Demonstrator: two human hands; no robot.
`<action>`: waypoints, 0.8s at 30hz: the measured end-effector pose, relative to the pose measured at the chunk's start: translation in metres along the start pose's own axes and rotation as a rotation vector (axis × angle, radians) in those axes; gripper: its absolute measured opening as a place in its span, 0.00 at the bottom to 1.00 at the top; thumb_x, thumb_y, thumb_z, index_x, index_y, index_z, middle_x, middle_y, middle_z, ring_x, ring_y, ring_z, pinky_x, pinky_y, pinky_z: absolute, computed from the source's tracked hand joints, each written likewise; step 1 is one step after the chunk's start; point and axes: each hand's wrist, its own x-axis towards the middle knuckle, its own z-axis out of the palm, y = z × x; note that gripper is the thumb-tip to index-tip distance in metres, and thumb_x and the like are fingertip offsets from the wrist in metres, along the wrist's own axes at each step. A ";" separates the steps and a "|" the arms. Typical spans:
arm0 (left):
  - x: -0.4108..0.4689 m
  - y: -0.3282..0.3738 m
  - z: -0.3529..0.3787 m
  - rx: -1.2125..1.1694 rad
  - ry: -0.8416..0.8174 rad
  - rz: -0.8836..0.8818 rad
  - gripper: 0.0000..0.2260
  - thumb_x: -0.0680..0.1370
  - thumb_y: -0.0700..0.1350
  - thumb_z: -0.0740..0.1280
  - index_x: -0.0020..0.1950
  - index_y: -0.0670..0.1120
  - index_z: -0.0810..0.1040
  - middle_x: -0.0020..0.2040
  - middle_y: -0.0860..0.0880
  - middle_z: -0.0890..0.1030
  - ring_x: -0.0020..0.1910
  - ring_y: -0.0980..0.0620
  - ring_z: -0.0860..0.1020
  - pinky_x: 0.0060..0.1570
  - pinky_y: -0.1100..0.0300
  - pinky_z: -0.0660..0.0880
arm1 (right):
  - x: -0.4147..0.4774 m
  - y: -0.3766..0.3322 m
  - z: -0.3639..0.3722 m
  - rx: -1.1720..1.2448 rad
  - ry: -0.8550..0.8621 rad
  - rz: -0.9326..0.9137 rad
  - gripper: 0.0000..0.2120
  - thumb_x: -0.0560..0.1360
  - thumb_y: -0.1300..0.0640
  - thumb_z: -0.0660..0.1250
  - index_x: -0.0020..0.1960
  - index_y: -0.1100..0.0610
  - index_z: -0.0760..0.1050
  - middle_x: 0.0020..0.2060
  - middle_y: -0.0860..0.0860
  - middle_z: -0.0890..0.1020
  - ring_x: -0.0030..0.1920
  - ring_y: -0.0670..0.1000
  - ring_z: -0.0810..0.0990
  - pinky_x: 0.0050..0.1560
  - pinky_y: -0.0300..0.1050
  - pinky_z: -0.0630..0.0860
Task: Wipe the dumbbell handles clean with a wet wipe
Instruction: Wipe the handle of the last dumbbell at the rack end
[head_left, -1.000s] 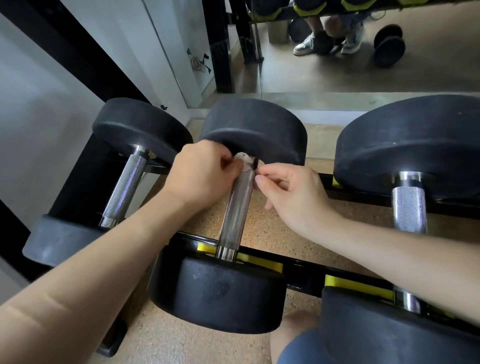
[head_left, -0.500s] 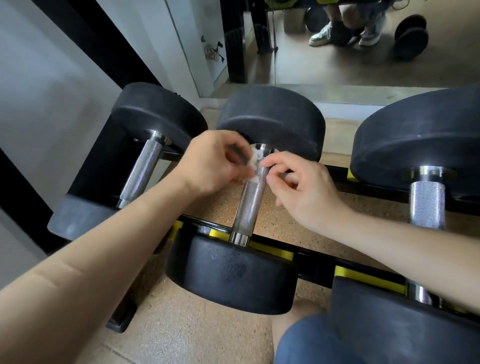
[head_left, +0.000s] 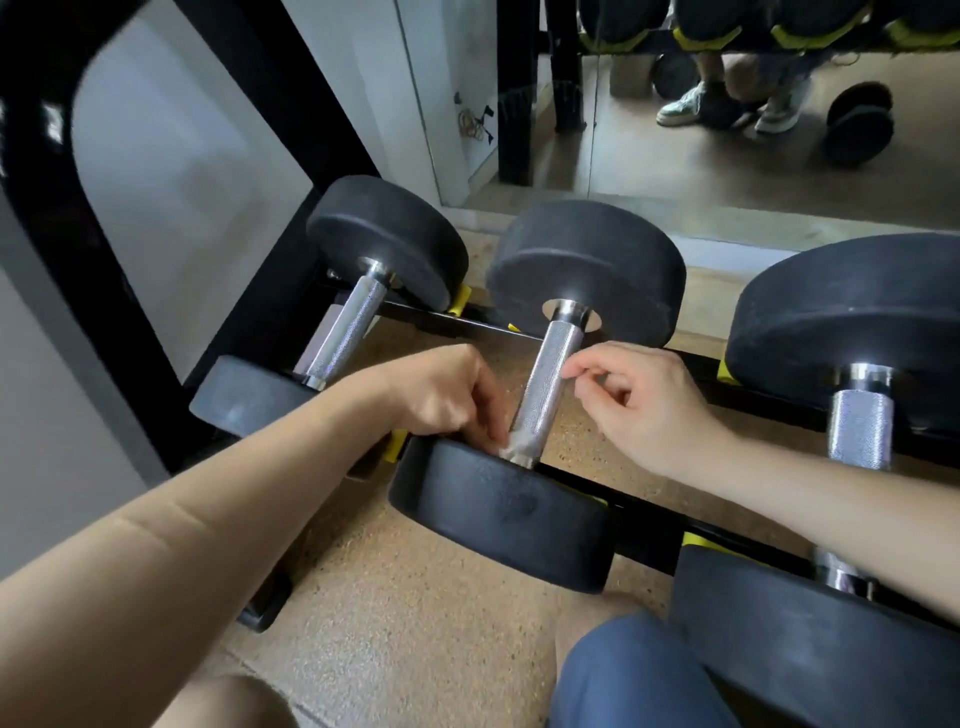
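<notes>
Wet wipe (head_left: 511, 448) is pinched in left grip (head_left: 447, 395) low on the handle (head_left: 548, 379); right grip (head_left: 644, 405) loosely curled, seemingly empty.

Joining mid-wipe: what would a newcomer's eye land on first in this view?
First, the two hands at centre: the left hand holds a wipe against the near end of the middle dumbbell's handle, while the right hand hovers beside the handle with its fingers loosely curled. Next, the black rack under the dumbbells, and the mirror behind, which reflects a pair of shoes.
</notes>
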 end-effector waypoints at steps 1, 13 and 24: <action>-0.005 -0.006 -0.002 -0.003 0.082 -0.008 0.10 0.66 0.38 0.78 0.32 0.52 0.82 0.28 0.56 0.81 0.29 0.62 0.76 0.36 0.68 0.72 | 0.001 -0.003 -0.002 -0.021 -0.027 0.001 0.09 0.75 0.64 0.67 0.47 0.52 0.81 0.32 0.39 0.79 0.27 0.46 0.76 0.35 0.43 0.75; -0.078 -0.021 -0.023 -0.878 0.653 0.126 0.02 0.79 0.38 0.66 0.46 0.43 0.77 0.36 0.43 0.84 0.32 0.49 0.81 0.26 0.65 0.66 | 0.079 -0.118 0.012 0.584 -0.524 0.362 0.12 0.73 0.60 0.72 0.56 0.57 0.81 0.45 0.55 0.86 0.42 0.49 0.81 0.38 0.38 0.74; -0.098 -0.054 -0.039 -1.345 0.995 0.130 0.09 0.79 0.34 0.60 0.42 0.44 0.75 0.28 0.49 0.78 0.33 0.50 0.81 0.28 0.67 0.73 | 0.099 -0.141 0.044 0.738 -0.417 0.435 0.03 0.74 0.65 0.68 0.47 0.59 0.78 0.38 0.54 0.82 0.38 0.47 0.80 0.35 0.38 0.74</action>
